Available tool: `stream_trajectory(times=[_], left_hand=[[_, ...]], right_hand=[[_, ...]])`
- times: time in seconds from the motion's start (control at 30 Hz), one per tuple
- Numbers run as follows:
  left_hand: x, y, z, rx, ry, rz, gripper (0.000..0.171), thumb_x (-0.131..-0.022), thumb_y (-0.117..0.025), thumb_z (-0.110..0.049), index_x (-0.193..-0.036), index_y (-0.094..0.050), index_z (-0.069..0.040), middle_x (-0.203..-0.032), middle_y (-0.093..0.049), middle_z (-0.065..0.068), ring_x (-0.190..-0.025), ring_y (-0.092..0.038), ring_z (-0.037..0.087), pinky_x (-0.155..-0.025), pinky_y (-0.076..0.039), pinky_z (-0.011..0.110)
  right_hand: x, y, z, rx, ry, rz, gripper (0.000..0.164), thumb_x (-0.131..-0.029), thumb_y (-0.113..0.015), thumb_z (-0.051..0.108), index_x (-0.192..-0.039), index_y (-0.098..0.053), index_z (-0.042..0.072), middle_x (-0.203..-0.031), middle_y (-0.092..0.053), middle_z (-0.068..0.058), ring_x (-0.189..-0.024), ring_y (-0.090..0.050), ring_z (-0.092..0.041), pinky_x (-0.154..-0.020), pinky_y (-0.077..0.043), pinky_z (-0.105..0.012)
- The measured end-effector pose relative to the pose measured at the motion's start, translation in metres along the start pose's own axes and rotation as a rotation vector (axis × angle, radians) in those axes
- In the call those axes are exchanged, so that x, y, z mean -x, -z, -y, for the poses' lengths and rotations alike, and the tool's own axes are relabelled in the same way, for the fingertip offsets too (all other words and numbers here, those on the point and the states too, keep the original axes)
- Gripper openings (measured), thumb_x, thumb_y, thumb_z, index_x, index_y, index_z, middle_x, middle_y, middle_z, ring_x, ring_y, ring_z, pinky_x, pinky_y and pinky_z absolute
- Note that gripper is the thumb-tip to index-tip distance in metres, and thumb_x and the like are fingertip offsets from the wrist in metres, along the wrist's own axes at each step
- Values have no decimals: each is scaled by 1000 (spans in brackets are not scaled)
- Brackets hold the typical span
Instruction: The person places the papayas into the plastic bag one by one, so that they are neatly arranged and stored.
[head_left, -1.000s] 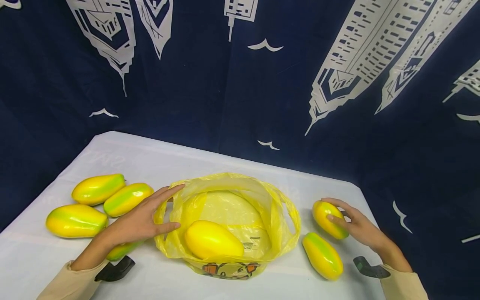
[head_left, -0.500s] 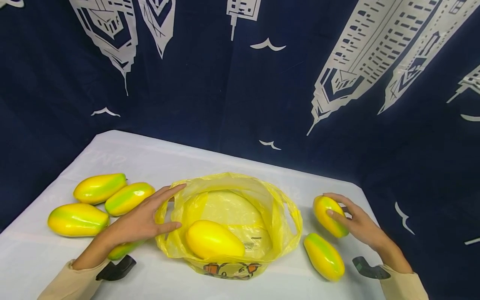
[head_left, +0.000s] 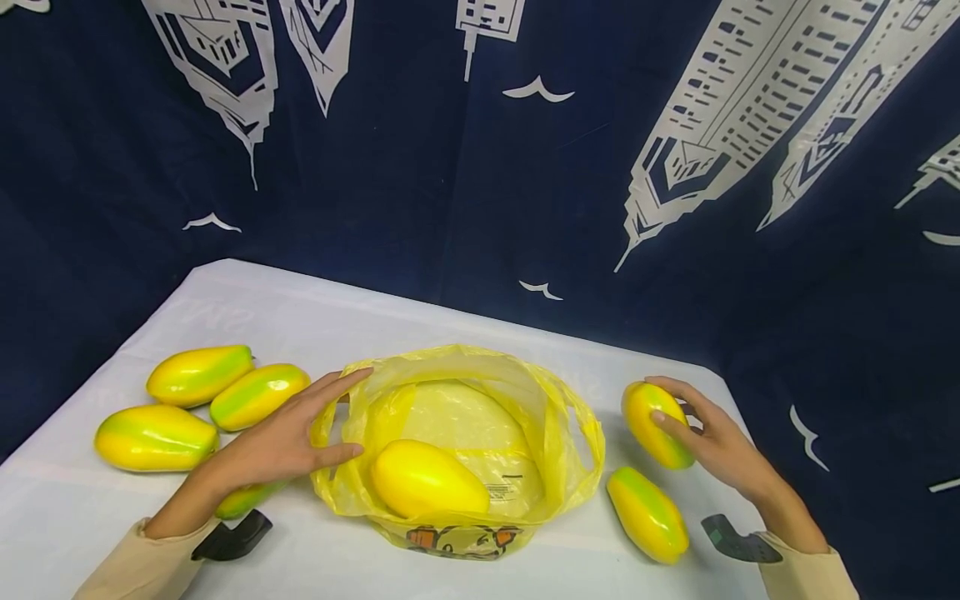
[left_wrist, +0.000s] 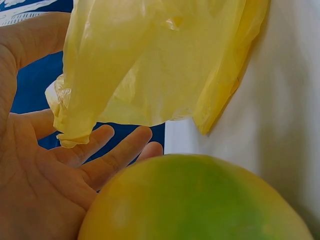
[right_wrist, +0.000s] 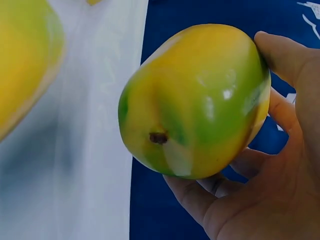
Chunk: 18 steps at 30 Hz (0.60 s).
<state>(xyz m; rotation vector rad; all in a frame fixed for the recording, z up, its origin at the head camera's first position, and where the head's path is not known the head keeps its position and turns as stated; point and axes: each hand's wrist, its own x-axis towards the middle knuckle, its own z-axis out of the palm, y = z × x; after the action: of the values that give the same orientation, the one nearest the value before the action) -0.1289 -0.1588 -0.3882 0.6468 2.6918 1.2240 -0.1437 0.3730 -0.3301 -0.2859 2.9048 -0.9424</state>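
Observation:
In the head view, my right hand point(head_left: 708, 433) grips a yellow-green papaya point(head_left: 649, 423) at the table's right side. The right wrist view shows the fingers and thumb round this papaya point(right_wrist: 195, 105), its brown stem end facing the camera. A yellow plastic bag point(head_left: 457, 408) stands with its mouth wide in the middle, one papaya point(head_left: 427, 481) inside. My left hand point(head_left: 281, 442) is at the bag's left handle, fingers and thumb spread against the rim. The left wrist view has the bag's plastic point(left_wrist: 160, 60) hanging between thumb and extended fingers.
Another papaya point(head_left: 648, 515) lies right of the bag. Three papayas point(head_left: 156, 439) are grouped at the left, and one more papaya point(head_left: 243, 500) is partly hidden under the left forearm. White cloth covers the table point(head_left: 360, 308); a dark blue printed curtain point(head_left: 420, 183) hangs behind.
My right hand has raised the papaya slightly, away from the one lying near it. The left hand and the bag stay nearly the same.

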Motion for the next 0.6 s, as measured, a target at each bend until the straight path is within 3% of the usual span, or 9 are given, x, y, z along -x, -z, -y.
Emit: stream_trajectory(times=[0.17, 0.4, 0.6], left_hand=[[0, -1, 0, 4, 0, 1, 86, -87, -77, -39, -157, -30, -30, -163, -28, 15, -146, -29, 46, -108, -32, 73], [0, -1, 0, 5, -6, 3, 86, -87, -77, -43, -157, -30, -31, -163, -28, 15, -146, -31, 45, -108, -33, 73], [1, -1, -1, 0, -7, 0, 85, -87, -77, -41, -157, -30, -31, -163, -28, 15, -146, -30, 46, -107, -33, 73]], right_hand=[[0, 0, 11, -4, 7, -2, 57, -102, -59, 32, -153, -38, 15, -147, -47, -14, -121, -52, -37, -81, -55, -23], [5, -1, 27, 22, 13, -30, 58, -101, -61, 32, -153, -38, 17, -145, -48, -16, -117, -56, -41, -77, -61, -32], [6, -2, 38, 23, 48, -32, 58, -100, -63, 30, -152, -40, 21, -142, -51, -13, -113, -59, -38, -74, -60, -27]])
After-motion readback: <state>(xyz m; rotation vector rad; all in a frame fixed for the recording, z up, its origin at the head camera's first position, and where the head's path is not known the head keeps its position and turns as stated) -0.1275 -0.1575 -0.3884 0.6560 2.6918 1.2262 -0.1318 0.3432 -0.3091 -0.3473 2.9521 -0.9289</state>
